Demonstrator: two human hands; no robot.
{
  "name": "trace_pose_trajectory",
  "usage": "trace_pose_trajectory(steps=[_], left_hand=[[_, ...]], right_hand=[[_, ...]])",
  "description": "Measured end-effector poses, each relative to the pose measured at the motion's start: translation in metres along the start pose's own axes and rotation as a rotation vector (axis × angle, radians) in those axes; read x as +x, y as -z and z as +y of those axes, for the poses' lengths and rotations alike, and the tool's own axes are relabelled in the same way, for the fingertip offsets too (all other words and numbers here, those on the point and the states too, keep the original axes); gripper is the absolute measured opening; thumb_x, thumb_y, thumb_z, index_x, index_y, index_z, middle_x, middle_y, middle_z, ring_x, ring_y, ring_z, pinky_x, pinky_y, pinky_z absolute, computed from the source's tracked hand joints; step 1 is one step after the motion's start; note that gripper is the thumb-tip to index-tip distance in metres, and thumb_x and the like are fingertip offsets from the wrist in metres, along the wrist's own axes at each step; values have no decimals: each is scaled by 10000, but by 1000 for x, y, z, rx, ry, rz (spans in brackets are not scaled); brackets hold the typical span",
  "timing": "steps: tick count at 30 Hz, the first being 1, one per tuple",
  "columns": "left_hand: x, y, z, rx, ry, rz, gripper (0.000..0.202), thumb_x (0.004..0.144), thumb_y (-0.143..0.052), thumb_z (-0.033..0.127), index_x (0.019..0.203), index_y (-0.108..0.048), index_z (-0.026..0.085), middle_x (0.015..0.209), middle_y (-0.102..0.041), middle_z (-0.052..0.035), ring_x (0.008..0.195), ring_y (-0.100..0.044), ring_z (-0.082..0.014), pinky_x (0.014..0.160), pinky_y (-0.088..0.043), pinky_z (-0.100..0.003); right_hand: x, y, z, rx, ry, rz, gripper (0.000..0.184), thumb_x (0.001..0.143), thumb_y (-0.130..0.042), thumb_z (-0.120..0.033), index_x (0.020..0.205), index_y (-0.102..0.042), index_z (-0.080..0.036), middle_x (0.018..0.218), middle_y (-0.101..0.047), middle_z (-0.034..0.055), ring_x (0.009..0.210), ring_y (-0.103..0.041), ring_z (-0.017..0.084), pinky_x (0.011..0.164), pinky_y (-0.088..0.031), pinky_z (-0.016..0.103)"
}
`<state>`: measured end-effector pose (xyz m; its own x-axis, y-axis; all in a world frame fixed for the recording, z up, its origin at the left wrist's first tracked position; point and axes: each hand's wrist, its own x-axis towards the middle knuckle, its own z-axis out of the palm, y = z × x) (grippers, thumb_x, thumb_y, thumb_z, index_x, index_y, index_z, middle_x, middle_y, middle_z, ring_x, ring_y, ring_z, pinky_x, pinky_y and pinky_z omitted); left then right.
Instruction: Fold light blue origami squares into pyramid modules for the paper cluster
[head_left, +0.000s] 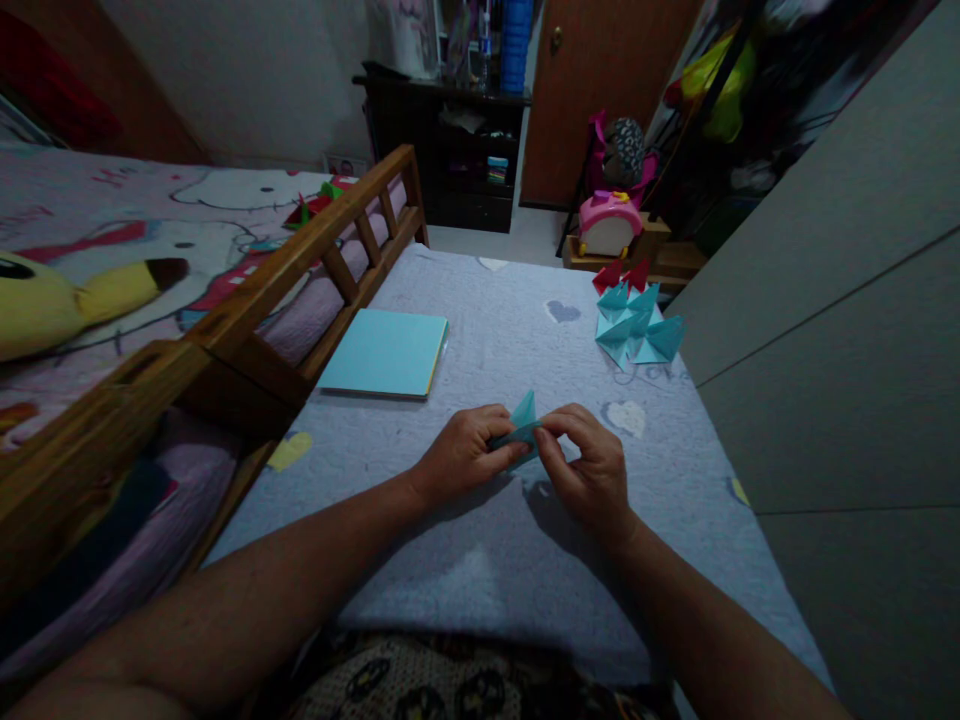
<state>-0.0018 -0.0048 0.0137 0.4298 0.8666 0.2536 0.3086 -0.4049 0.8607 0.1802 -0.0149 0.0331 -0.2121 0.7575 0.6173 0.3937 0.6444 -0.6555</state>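
Note:
A small teal folded paper piece [523,420] sits between both hands, just above the grey-blue bedsheet [480,540]. My left hand [466,452] is closed, pinching its left side. Fingers of my right hand [585,462] are curled and pinch its right side. A point of the paper sticks up between the thumbs. A stack of light blue square paper [386,352] lies to the far left of the hands. A pile of several folded teal pieces [636,327], with red ones behind it, lies to the far right.
A wooden bed rail [300,262] runs along the left, with a cartoon-print bed and a yellow plush toy [67,295] beyond. A grey wall panel [840,330] borders the right. A dark shelf [450,150], a brown door and a pink toy [609,222] stand at the back.

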Motion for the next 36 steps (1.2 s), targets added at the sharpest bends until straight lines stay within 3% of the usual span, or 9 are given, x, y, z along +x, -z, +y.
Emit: trace_pose_trajectory(steps=[8,16,24,29,33,36], left_hand=[[-1,0,-1,-20,27,-63,188,907,-620,306,818,-744,198,754,-622,-28,718,-563,-151,700,-442,-292],[0,-1,-1,-48,41,-89,220,909,-617,313,759,-712,183,720,-586,-13,695,-554,-141,666,-411,-280],[0,-3,3,-35,40,-152,262,889,-597,282,649,-615,176,676,-529,3,657,-517,-131,631,-381,-272],[0,-4,1,-44,63,-183,266,870,-595,280,625,-588,177,670,-528,-1,649,-510,-134,622,-379,-270],[1,-3,0,-86,98,-141,262,869,-607,312,644,-615,177,677,-550,-3,656,-523,-137,629,-389,-273],[1,-2,-1,-113,115,-106,256,880,-612,328,676,-651,177,681,-562,-4,658,-524,-132,624,-386,-268]], right_hand=[[1,1,3,113,-195,-18,147,878,-582,-176,745,-636,-207,681,-588,-15,644,-563,141,634,-450,288],[1,1,2,180,-267,-31,155,858,-576,-182,708,-610,-205,669,-560,-25,646,-531,137,640,-425,289],[2,2,3,237,-377,28,176,843,-601,-225,670,-580,-207,633,-515,-34,612,-481,130,598,-398,279],[3,7,13,339,-445,125,130,876,-614,-289,776,-633,-206,688,-576,-18,648,-531,138,620,-442,279],[1,6,17,349,-444,-29,155,839,-674,-306,962,-679,-211,770,-587,-11,651,-534,130,593,-446,264],[0,2,16,222,-362,-138,76,802,-708,-255,765,-665,-205,714,-511,-28,630,-486,118,573,-400,256]])
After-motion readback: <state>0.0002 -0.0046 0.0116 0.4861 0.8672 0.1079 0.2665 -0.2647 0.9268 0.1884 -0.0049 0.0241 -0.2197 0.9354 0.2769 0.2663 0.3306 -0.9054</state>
